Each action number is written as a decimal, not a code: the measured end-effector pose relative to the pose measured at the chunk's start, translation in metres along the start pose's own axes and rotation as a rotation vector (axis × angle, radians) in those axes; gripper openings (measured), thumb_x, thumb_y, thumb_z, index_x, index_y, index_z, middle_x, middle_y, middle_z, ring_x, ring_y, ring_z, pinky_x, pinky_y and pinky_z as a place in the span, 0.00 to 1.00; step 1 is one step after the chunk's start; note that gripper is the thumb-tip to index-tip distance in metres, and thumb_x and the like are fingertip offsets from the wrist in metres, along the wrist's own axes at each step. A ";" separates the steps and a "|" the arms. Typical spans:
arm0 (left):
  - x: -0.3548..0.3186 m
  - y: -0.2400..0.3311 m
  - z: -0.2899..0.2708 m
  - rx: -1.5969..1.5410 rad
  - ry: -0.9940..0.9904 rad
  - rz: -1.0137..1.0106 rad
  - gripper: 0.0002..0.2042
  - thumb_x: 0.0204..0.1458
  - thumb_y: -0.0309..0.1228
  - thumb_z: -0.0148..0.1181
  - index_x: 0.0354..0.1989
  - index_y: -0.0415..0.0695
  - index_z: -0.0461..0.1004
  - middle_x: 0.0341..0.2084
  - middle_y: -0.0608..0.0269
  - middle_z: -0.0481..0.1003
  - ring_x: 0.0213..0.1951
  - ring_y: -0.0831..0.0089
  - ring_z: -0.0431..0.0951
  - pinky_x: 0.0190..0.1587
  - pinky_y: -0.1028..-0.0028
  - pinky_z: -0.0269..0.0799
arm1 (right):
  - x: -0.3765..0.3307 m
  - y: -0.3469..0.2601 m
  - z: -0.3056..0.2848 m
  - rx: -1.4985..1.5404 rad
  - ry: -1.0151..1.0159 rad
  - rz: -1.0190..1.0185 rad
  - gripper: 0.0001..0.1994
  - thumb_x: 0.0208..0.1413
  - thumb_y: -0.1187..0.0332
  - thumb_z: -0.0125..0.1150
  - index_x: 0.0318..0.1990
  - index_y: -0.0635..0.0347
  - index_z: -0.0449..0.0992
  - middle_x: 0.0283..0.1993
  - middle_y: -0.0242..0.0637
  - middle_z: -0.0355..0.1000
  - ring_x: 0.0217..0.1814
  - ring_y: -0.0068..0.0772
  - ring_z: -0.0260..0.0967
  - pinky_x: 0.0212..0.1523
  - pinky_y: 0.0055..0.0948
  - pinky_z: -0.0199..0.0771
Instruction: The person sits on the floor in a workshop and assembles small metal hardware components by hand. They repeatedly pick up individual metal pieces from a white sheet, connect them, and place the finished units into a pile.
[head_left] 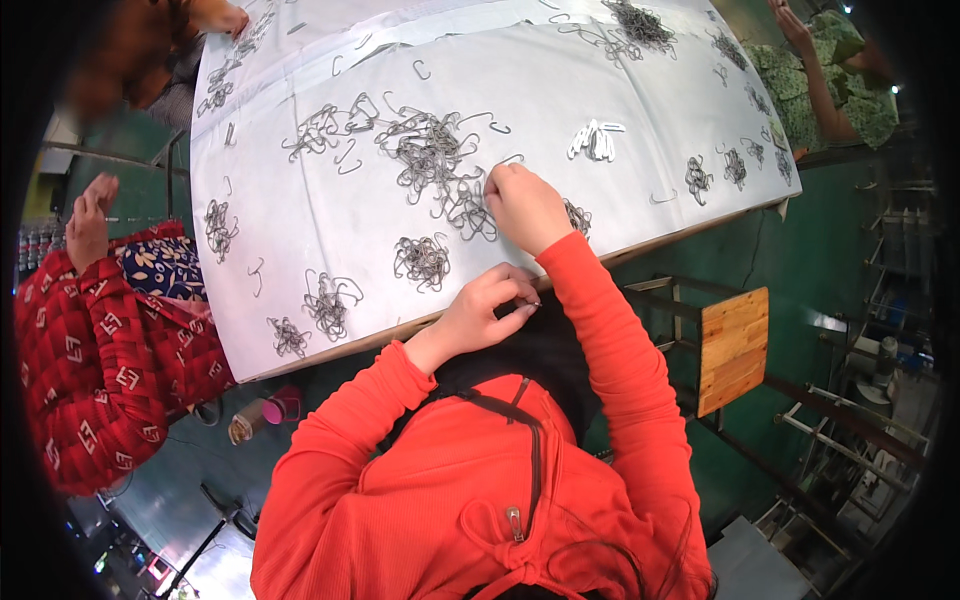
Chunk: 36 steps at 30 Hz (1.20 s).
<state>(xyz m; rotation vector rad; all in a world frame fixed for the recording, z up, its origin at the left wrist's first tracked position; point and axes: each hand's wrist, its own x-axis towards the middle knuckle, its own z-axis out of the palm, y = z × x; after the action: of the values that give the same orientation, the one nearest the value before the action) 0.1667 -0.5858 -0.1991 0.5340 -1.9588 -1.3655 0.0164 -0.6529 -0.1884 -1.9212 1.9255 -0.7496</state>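
Note:
My right hand (528,208) reaches over the white-covered table, its fingers curled down at the right edge of a big loose pile of bent metal wire hooks (428,150). One hook (512,158) shows just beyond its knuckles; whether the fingers grip one is hidden. Closer to my body, my left hand (488,310) is by the table's near edge, thumb and fingers pinched together. A tiny shiny bit shows at those fingertips, too small to name. A small heap of hooks (422,262) lies left of my hands, and another heap (577,218) is partly covered by my right wrist.
White pieces (596,141) lie bundled on the table (620,200), with more hook heaps (328,303) around its edges. Other people sit left, far left and far right; a red patterned sleeve (110,350) is nearest. A wooden stool (733,350) stands at right.

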 end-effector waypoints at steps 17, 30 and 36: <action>0.000 0.002 0.000 0.013 -0.014 -0.036 0.05 0.47 0.18 0.61 0.33 0.39 0.76 0.34 0.60 0.73 0.35 0.71 0.77 0.37 0.75 0.74 | -0.001 -0.008 -0.025 0.047 0.191 -0.219 0.06 0.49 0.78 0.60 0.35 0.59 0.80 0.31 0.40 0.69 0.35 0.44 0.70 0.36 0.38 0.73; 0.001 0.005 0.002 0.007 0.025 -0.052 0.05 0.49 0.21 0.62 0.33 0.39 0.75 0.32 0.61 0.73 0.30 0.73 0.76 0.33 0.76 0.73 | -0.132 0.002 -0.073 1.382 -0.138 0.475 0.03 0.56 0.76 0.61 0.36 0.65 0.75 0.35 0.31 0.73 0.37 0.17 0.67 0.42 0.19 0.68; -0.001 0.004 0.003 -0.024 0.000 -0.149 0.06 0.48 0.19 0.61 0.34 0.39 0.76 0.34 0.61 0.73 0.34 0.75 0.75 0.34 0.78 0.71 | -0.167 0.009 -0.041 1.536 -0.047 0.619 0.04 0.56 0.75 0.62 0.38 0.64 0.76 0.37 0.29 0.72 0.33 0.14 0.61 0.33 0.16 0.61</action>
<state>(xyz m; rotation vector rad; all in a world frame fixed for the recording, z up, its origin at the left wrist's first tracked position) 0.1656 -0.5814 -0.1961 0.6795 -1.9322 -1.4781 -0.0069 -0.4820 -0.1834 -0.3758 1.0397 -1.3152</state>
